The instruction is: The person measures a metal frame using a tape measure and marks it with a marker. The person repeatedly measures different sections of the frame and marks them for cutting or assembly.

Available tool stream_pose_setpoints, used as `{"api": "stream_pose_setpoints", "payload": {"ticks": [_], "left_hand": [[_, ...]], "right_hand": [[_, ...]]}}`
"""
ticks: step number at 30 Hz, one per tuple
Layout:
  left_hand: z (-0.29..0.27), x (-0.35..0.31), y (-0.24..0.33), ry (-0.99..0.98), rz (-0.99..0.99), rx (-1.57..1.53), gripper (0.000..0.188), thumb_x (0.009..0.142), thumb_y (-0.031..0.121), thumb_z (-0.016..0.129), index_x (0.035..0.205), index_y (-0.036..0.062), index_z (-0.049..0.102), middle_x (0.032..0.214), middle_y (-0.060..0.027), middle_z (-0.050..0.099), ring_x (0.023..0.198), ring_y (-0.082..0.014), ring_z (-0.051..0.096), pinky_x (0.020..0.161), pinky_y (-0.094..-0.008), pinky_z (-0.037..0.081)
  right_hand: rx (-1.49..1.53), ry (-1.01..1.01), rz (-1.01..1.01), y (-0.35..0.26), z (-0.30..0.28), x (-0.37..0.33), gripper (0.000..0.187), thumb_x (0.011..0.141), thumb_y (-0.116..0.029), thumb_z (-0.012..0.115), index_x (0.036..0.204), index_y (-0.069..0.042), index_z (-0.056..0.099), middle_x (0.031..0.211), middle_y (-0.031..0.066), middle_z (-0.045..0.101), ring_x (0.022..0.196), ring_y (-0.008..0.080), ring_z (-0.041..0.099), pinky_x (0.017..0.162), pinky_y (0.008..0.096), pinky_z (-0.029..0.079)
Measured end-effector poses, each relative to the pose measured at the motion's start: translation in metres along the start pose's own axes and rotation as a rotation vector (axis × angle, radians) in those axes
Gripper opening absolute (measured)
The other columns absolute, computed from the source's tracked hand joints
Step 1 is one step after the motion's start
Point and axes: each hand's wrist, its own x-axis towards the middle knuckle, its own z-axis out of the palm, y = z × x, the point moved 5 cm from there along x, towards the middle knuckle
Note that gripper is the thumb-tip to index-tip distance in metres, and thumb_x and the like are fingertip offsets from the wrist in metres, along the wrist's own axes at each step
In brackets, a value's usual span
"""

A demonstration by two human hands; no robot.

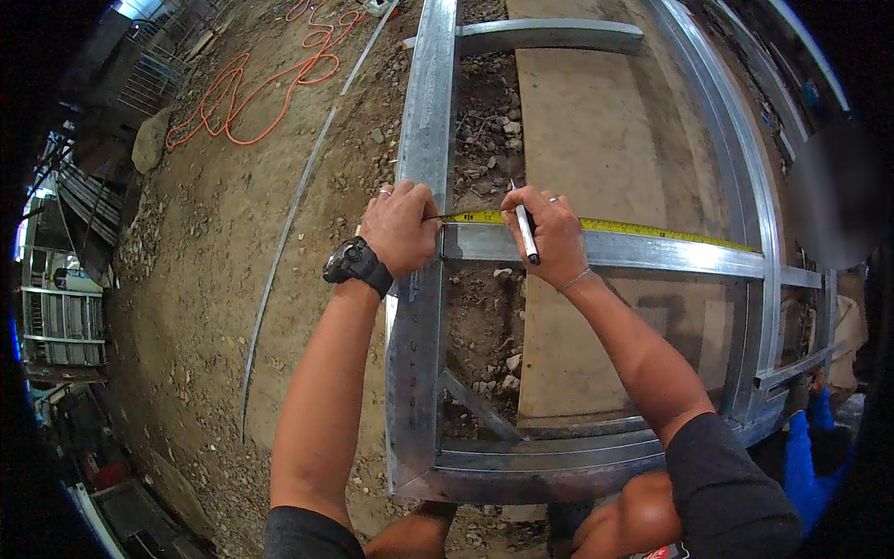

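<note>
A yellow tape measure (670, 233) is stretched along the top of a metal crossbar (605, 250). At its left end, over the long metal beam (424, 121), my left hand (400, 228) is closed on the tape. The fingers hide what lies under that palm. My right hand (549, 231) is closed around a white marker (527, 233) with a black end, held beside the tape above the crossbar. The marker's upper tip points away from me, close to the tape's edge. Both hands are over the left part of the welded frame.
A brown board (587, 121) lies beneath the frame. Left of it, a thin metal strip (296, 200) and an orange cord (289, 98) lie on stony dirt. Another person's blue sleeve (801, 456) shows at the right. Metal racks (63, 326) stand far left.
</note>
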Motion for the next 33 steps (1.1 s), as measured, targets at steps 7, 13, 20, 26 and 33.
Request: {"api": "stream_pose_setpoints", "payload": {"ticks": [7, 13, 20, 26, 33], "left_hand": [[0.003, 0.010, -0.008, -0.054, -0.006, -0.036, 0.016, 0.083, 0.015, 0.079, 0.092, 0.0070, 0.070, 0.098, -0.0144, 0.069, 0.098, -0.0387, 0.065, 0.087, -0.0500, 0.053], [0.002, 0.017, -0.007, -0.118, -0.097, -0.060, 0.017, 0.081, 0.016, 0.081, 0.091, 0.0055, 0.073, 0.099, -0.0164, 0.072, 0.100, -0.0376, 0.069, 0.088, -0.0484, 0.055], [0.006, 0.036, -0.017, -0.234, -0.244, -0.116, 0.020, 0.076, 0.014, 0.086, 0.087, 0.0024, 0.075, 0.084, -0.0150, 0.076, 0.081, -0.0315, 0.075, 0.074, -0.0434, 0.058], [0.004, 0.042, -0.012, -0.318, -0.291, -0.166, 0.021, 0.073, 0.014, 0.086, 0.085, 0.0020, 0.075, 0.079, -0.0121, 0.074, 0.077, -0.0258, 0.073, 0.070, -0.0404, 0.057], [0.005, 0.040, -0.016, -0.293, -0.275, -0.163, 0.022, 0.073, 0.013, 0.087, 0.085, 0.0011, 0.074, 0.078, -0.0119, 0.074, 0.075, -0.0247, 0.072, 0.068, -0.0410, 0.056]], "right_hand": [[0.002, 0.043, -0.016, -0.001, 0.000, -0.001, 0.010, 0.097, -0.014, 0.071, 0.106, -0.015, 0.067, 0.092, 0.0057, 0.073, 0.088, 0.0295, 0.069, 0.085, 0.0423, 0.047], [0.008, 0.011, 0.040, 0.006, 0.004, 0.000, 0.011, 0.097, -0.015, 0.072, 0.107, -0.016, 0.068, 0.087, 0.0059, 0.071, 0.085, 0.0286, 0.068, 0.084, 0.0411, 0.046], [0.010, 0.031, 0.028, 0.005, 0.004, 0.000, 0.010, 0.097, -0.017, 0.072, 0.107, -0.018, 0.068, 0.084, 0.0062, 0.070, 0.083, 0.0282, 0.067, 0.084, 0.0403, 0.044], [-0.043, -0.007, 0.055, 0.007, 0.002, 0.000, 0.009, 0.097, -0.017, 0.072, 0.105, -0.018, 0.067, 0.084, 0.0056, 0.070, 0.084, 0.0283, 0.068, 0.085, 0.0409, 0.044], [-0.004, 0.030, 0.026, 0.004, 0.003, 0.001, 0.009, 0.097, -0.016, 0.072, 0.105, -0.018, 0.067, 0.084, 0.0058, 0.070, 0.085, 0.0286, 0.068, 0.084, 0.0416, 0.045]]}}
